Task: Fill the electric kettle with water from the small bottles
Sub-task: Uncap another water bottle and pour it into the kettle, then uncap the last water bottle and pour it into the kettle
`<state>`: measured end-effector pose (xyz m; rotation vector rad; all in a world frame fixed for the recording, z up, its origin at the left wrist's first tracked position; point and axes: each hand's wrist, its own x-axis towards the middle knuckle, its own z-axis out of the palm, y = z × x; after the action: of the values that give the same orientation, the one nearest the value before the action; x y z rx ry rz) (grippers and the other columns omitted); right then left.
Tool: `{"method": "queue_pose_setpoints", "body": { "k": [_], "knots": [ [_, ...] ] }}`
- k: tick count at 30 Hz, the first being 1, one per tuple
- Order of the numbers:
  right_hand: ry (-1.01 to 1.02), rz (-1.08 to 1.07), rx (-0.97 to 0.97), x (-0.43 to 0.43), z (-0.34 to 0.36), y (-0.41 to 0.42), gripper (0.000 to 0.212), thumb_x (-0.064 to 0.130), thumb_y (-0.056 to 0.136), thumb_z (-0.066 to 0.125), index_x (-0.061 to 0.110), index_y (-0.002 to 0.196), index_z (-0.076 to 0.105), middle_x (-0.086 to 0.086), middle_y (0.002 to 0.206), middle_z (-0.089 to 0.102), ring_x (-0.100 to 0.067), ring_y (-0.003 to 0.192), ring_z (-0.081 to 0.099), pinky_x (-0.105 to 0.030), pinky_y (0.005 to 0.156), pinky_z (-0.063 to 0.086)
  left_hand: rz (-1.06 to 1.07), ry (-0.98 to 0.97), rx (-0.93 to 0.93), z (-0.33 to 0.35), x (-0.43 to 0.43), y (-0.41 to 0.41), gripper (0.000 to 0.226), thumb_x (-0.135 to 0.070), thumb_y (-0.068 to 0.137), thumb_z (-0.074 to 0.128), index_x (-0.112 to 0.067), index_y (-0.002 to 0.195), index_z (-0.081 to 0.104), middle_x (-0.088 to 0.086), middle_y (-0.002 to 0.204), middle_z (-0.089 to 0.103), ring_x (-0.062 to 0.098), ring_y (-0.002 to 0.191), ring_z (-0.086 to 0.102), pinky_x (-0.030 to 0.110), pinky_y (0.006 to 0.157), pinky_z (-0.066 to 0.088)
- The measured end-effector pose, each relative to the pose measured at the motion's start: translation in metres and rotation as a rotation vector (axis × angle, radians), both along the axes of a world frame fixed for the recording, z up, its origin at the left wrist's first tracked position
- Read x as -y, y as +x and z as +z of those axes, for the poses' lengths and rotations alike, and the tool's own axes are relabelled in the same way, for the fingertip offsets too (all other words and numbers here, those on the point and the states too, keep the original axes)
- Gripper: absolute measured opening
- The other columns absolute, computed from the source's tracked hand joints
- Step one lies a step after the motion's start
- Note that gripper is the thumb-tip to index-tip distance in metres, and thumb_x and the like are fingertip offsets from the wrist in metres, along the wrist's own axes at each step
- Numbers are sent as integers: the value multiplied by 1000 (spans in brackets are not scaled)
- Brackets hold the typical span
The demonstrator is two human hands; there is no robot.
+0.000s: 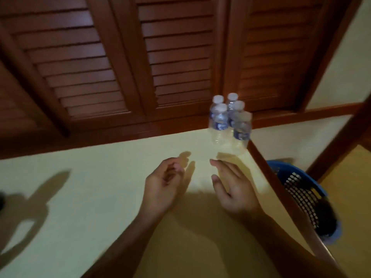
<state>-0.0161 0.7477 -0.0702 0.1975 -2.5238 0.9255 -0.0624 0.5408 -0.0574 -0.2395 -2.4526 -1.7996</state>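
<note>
Five small water bottles point(230, 119) stand close together at the far right corner of a pale yellow table point(90, 187). They are clear, with white caps and blue labels. The one nearest the corner looks a bit blurry. They all stand up straight and some touch each other.

Both hands are held out over the table, a little way short of the bottles. They touch nothing and hold nothing. The left hand point(162, 185) has its palm turned up and inward, and its fingers point(173, 170) are curled in loosely, like a soft half fist. The right hand point(233, 187) is more open. Its fingers are long and nearly straight, close side by side, and they point toward the bottles. Its thumb point(216, 182) sticks out to the side. The two hands are apart with a gap of table between them.

Dark shadows of the hands lie on the table under them. Behind the table are brown wooden shutters point(130, 57). Down on the floor to the right of the table is a blue basket point(301, 189) with little holes in its side.
</note>
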Motion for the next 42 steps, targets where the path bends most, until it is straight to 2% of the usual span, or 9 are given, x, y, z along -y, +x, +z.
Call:
{"method": "queue_pose_setpoints", "body": {
  "k": [3,5,8,15,19,26,34,38,42],
  "knots": [
    [-30,210,27,54,1,-4,41,30,103,52,22,142,55,8,142,58,0,132,47,-13,111,31,127,59,-2,5,52,28,26,-14,101,68,-37,113,69,-22,100,77,-3,98,73,7,86,51],
    [-77,333,46,92,2,-5,40,29,103,51,21,142,55,11,140,58,-1,132,49,-22,110,39,223,81,12,4,86,49,30,-10,101,68,-34,119,68,-20,103,78,-1,102,73,10,90,53],
    [-109,489,70,149,3,-1,39,28,103,53,19,141,56,11,139,59,-1,131,51,-29,108,44,354,82,18,2,135,85,34,-5,100,68,-26,126,69,-15,107,78,2,107,73,14,94,54],
    [-195,816,189,265,0,46,40,31,102,54,23,141,57,17,137,59,3,131,50,-22,107,44,614,-64,-6,-2,217,191,38,-12,100,70,-22,137,66,-11,119,76,-3,111,71,15,98,54],
    [-195,935,327,315,-4,70,43,37,101,53,33,144,52,24,138,55,4,132,48,-27,108,45,759,-75,0,1,264,238,36,-12,100,70,-26,133,68,-11,117,77,-2,111,72,16,94,56],
    [-149,892,324,375,5,99,37,34,102,55,33,139,57,30,136,54,9,131,46,-11,106,38,784,-53,3,-7,348,272,33,-13,100,69,-27,130,69,-16,113,77,1,111,72,17,92,58],
    [-190,799,234,493,3,158,30,22,100,61,25,130,66,21,128,62,0,125,55,-14,103,41,675,3,-69,-14,466,275,31,-12,99,71,-25,127,71,-16,110,77,1,111,71,11,87,54],
    [-69,799,188,552,-3,171,34,29,103,56,23,136,61,18,135,59,3,131,48,-14,108,36,637,21,-97,-16,529,286,30,-11,98,71,-26,124,72,-14,108,77,6,111,72,17,93,54],
    [39,760,129,584,-16,172,39,33,104,53,21,140,57,15,142,54,8,138,37,-15,114,31,638,25,-106,-4,576,295,28,-14,99,71,-26,124,71,-15,107,75,2,108,70,8,87,51]
  ]
}}
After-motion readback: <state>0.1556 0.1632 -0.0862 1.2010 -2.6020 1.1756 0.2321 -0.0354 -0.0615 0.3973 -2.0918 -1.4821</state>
